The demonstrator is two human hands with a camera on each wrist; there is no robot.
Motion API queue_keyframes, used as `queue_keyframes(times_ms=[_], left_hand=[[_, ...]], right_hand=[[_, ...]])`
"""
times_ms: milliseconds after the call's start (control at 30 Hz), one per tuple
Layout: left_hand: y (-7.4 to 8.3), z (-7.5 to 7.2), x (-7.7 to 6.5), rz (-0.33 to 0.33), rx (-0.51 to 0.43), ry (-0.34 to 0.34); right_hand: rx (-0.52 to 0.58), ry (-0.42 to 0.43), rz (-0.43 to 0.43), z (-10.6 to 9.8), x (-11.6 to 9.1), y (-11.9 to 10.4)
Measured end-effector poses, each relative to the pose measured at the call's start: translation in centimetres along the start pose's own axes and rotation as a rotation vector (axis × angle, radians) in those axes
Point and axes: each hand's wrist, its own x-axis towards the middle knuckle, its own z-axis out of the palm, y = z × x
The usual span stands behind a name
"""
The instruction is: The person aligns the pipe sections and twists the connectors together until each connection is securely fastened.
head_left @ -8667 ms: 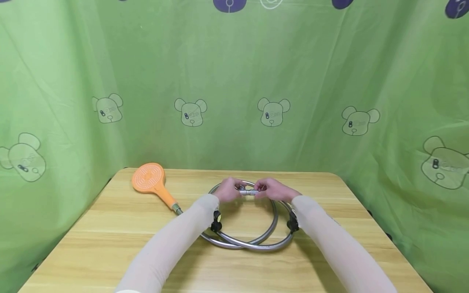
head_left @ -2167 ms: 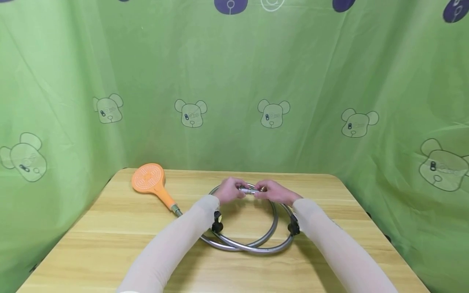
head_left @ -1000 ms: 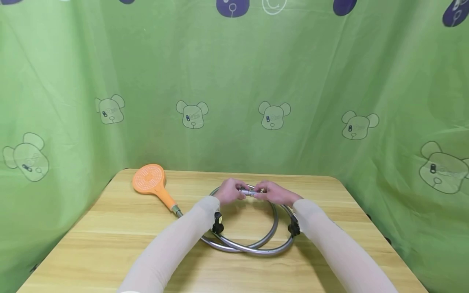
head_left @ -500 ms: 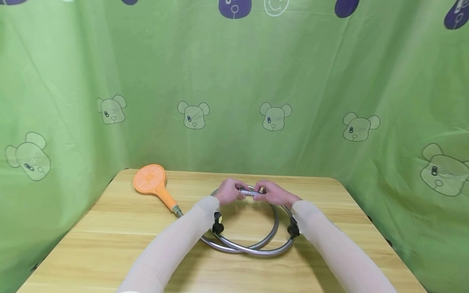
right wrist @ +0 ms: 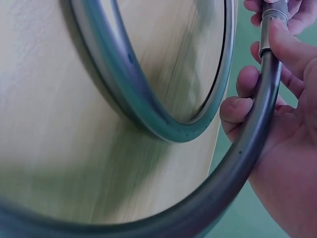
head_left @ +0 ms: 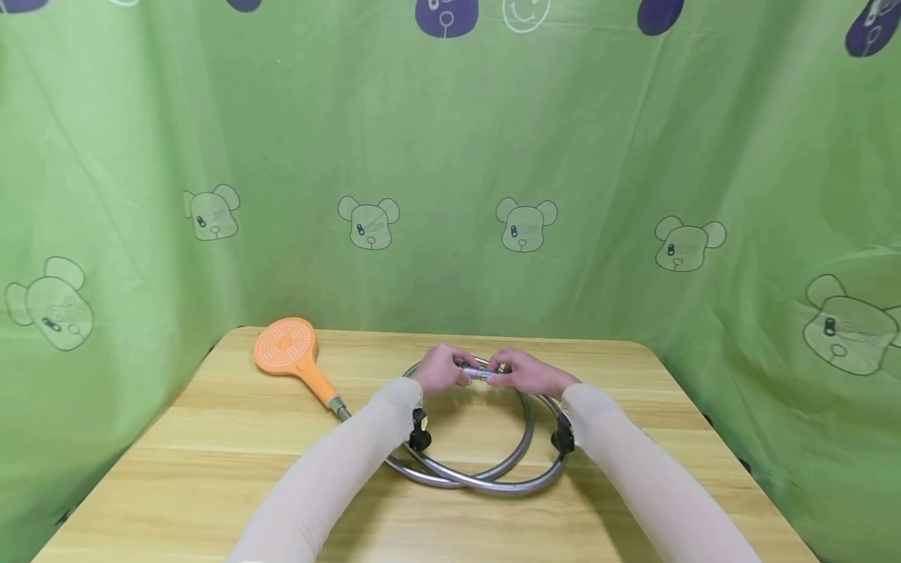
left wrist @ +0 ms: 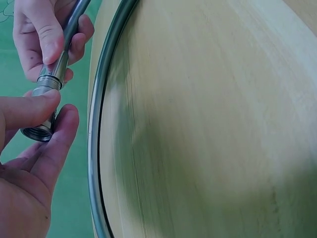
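Observation:
Close together over the far half of the table, both hands hold joined metal parts at the free end of a silver shower hose (head_left: 517, 486). My left hand (head_left: 439, 369) pinches a short metal hose connector (left wrist: 37, 133) between thumb and fingers; its open end shows inner threads. Curled around the hose's end sleeve (right wrist: 266, 37) and the hose just behind it is my right hand (head_left: 529, 372). Connector and sleeve meet in line between the fingertips. The hose loops below the hands, and its other end joins an orange shower head (head_left: 285, 346), lying face up at far left.
The hose coils lie on a pale wooden table (head_left: 211, 485) between and under the forearms. Green curtains (head_left: 450, 289) with bear drawings enclose the back and sides. A black wrist camera (head_left: 419, 430) sits at the left cuff, another at the right.
Both hands stay almost in place. A small round part visible on the connector 8.7 s ago no longer shows, and the fingers have shifted slightly on the parts. The shower head has not moved.

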Motion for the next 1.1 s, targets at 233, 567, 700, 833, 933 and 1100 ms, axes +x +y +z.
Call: queue_keyframes(times_ms=[233,567,700,833,933,1100], left_hand=[[0.1,0.4,0.1,0.010,0.002,0.007],[0.5,0.7,0.3,0.020,0.054,0.015],[0.6,0.7,0.2,0.031,0.055,0.015],[0.5,0.7,0.2,0.039,0.046,0.021],[0.6,0.7,0.0,0.049,0.043,0.016],[0.8,0.8,-0.2,0.074,0.034,0.004]], right_hand=[[0.002,-0.040,0.060,-0.3,-0.3,0.1],[0.020,-0.069,0.095,-0.6,-0.8,0.1],[0.054,-0.073,0.111,-0.7,-0.8,0.5],[0.080,-0.068,0.138,-0.6,-0.7,0.7],[0.084,-0.056,0.148,-0.6,-0.8,0.8],[0.076,-0.012,0.158,-0.8,-1.0,0.7]])
